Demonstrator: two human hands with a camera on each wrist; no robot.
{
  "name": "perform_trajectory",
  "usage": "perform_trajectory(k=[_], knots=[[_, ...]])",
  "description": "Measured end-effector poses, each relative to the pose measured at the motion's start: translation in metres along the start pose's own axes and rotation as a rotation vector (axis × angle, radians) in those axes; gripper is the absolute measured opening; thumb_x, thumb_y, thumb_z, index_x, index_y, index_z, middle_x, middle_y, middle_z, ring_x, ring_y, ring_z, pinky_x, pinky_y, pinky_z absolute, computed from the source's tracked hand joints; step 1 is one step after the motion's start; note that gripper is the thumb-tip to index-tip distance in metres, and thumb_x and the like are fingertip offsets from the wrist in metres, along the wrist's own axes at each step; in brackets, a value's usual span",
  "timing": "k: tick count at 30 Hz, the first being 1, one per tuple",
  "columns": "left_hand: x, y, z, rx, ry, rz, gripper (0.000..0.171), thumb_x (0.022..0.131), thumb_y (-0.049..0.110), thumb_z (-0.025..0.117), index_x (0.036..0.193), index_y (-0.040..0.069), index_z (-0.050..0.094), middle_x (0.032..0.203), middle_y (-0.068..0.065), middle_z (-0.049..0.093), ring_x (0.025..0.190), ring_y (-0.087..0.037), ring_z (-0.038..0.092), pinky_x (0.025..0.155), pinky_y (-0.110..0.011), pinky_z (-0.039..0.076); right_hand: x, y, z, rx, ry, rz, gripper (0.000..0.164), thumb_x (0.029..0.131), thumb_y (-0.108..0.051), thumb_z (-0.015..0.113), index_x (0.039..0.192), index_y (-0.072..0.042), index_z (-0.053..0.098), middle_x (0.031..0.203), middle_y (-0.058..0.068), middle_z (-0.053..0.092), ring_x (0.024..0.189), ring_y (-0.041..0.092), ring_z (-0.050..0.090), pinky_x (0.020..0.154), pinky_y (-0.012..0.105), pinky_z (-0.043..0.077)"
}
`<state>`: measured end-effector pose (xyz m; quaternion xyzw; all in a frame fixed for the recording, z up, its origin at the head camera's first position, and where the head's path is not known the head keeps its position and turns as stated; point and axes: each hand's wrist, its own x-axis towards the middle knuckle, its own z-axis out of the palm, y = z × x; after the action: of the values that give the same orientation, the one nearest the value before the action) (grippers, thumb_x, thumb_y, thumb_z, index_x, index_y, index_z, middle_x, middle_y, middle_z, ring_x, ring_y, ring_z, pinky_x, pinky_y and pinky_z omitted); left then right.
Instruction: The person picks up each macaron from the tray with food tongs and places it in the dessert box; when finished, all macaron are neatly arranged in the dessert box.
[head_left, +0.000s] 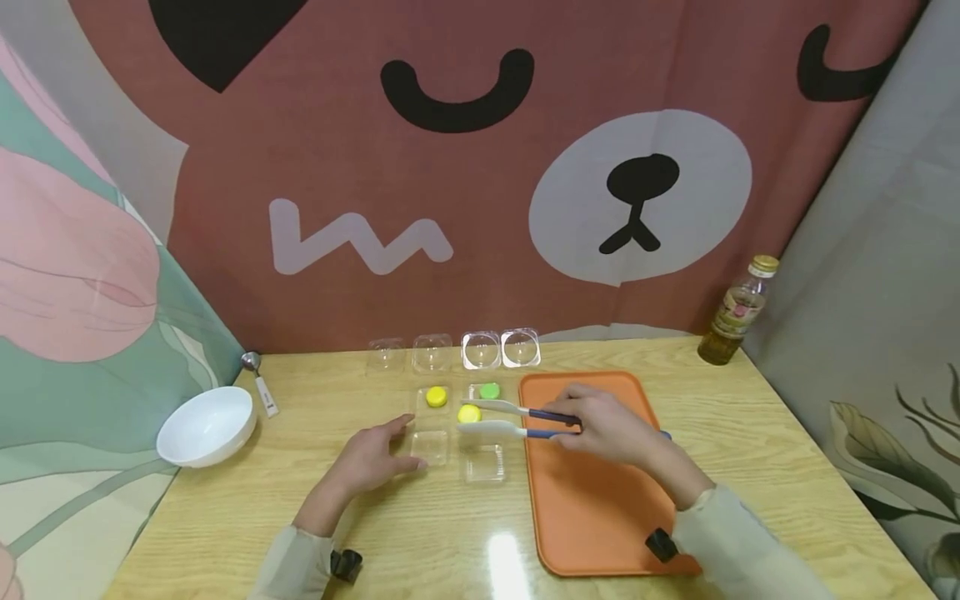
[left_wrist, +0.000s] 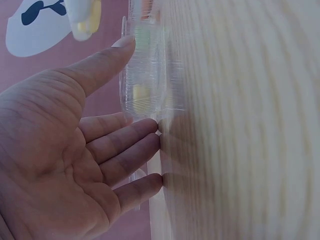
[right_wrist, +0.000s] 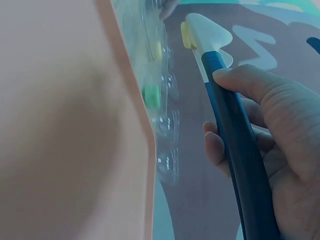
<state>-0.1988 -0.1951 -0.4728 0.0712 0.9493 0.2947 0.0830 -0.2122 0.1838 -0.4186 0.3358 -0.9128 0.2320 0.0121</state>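
Note:
My right hand [head_left: 603, 423] grips tongs [right_wrist: 227, 125] with dark blue handles and white tips. Between the tips is a yellow round piece [head_left: 469, 413], lifted above the clear plastic boxes. My left hand [head_left: 369, 458] has its fingers spread at the left side of the front-left box [head_left: 430, 448]; in the left wrist view several fingertips rest on the table. Whether the thumb touches the box, I cannot tell. Another yellow round piece [head_left: 436, 397] sits in the back-left box, and a green one [head_left: 490, 391] in the back-right box. The front-right box [head_left: 485, 463] holds nothing visible.
Clear lids [head_left: 481, 350] stand in a row by the back curtain. An orange tray [head_left: 592, 525] lies under my right forearm. A white bowl [head_left: 206, 427] and a measuring spoon [head_left: 260, 383] are at left, a bottle of amber liquid [head_left: 737, 312] at back right.

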Motion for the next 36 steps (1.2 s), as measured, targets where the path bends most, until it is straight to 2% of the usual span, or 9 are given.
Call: perform_trajectory(k=[6, 14, 23, 36], knots=[[0.001, -0.001, 0.0, -0.004, 0.005, 0.005, 0.083, 0.08, 0.045, 0.084, 0.15, 0.015, 0.051, 0.138, -0.017, 0.065, 0.133, -0.037, 0.056, 0.111, -0.054, 0.046, 0.013, -0.009, 0.009, -0.002, -0.001, -0.03, 0.032, 0.088, -0.024, 0.078, 0.119, -0.017, 0.076, 0.101, -0.007, 0.061, 0.075, 0.008, 0.052, 0.063, 0.019, 0.044], [0.003, 0.0, -0.001, 0.008, 0.002, -0.004, 0.083, 0.08, 0.045, 0.084, 0.15, 0.014, 0.051, 0.137, -0.016, 0.066, 0.13, -0.036, 0.059, 0.109, -0.054, 0.047, 0.029, -0.018, 0.025, 0.003, -0.043, -0.062, 0.032, 0.087, -0.023, 0.08, 0.117, -0.015, 0.076, 0.096, -0.003, 0.062, 0.076, 0.009, 0.053, 0.063, 0.018, 0.046], [0.002, 0.001, 0.0, 0.01, 0.012, 0.017, 0.084, 0.078, 0.044, 0.086, 0.148, 0.013, 0.053, 0.132, -0.014, 0.069, 0.127, -0.036, 0.061, 0.105, -0.054, 0.05, 0.042, -0.028, 0.041, -0.023, -0.103, -0.084, 0.036, 0.087, -0.027, 0.078, 0.12, -0.013, 0.075, 0.103, -0.003, 0.064, 0.078, 0.005, 0.051, 0.064, 0.017, 0.047], [0.0, 0.001, 0.0, 0.019, 0.01, 0.02, 0.084, 0.078, 0.044, 0.086, 0.148, 0.013, 0.053, 0.133, -0.014, 0.068, 0.125, -0.034, 0.062, 0.104, -0.053, 0.051, 0.049, -0.035, 0.042, -0.05, -0.173, -0.056, 0.037, 0.088, -0.028, 0.077, 0.122, -0.012, 0.074, 0.104, -0.001, 0.064, 0.078, 0.007, 0.052, 0.064, 0.019, 0.047]])
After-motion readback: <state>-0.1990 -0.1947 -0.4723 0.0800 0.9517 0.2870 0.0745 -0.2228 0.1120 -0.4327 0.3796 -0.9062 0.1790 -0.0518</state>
